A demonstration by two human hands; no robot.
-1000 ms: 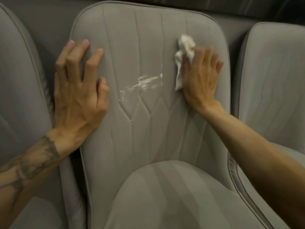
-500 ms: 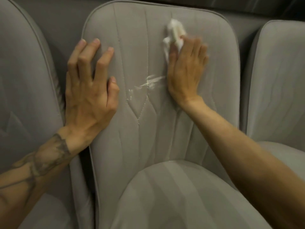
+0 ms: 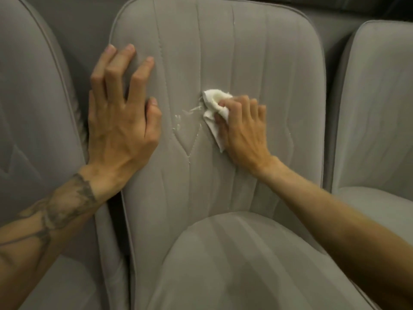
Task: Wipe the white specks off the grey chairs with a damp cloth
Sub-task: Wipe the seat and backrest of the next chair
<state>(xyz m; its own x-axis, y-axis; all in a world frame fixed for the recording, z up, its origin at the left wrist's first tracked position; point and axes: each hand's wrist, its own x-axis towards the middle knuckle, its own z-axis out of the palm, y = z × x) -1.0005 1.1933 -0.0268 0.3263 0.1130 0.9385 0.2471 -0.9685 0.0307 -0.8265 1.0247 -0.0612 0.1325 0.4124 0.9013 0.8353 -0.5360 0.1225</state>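
Observation:
A grey upholstered chair [image 3: 223, 52] fills the middle of the view, its stitched backrest facing me. White streaks and specks [image 3: 186, 116] sit near the backrest's centre, just left of a crumpled white cloth [image 3: 214, 108]. My right hand [image 3: 243, 128] presses that cloth flat against the backrest, fingers curled over it. My left hand [image 3: 120, 121] lies spread on the backrest's left edge, fingers apart, holding nothing. A tiny white speck [image 3: 234, 23] shows high on a seam.
Another grey chair [image 3: 33, 97] stands close on the left and a third [image 3: 375, 108] on the right, with narrow dark gaps between them. The middle chair's seat cushion [image 3: 234, 265] bulges toward me at the bottom.
My right hand has carried the cloth from the upper right of the backrest down and left onto the edge of the white streaks. My left hand has stayed on the left edge.

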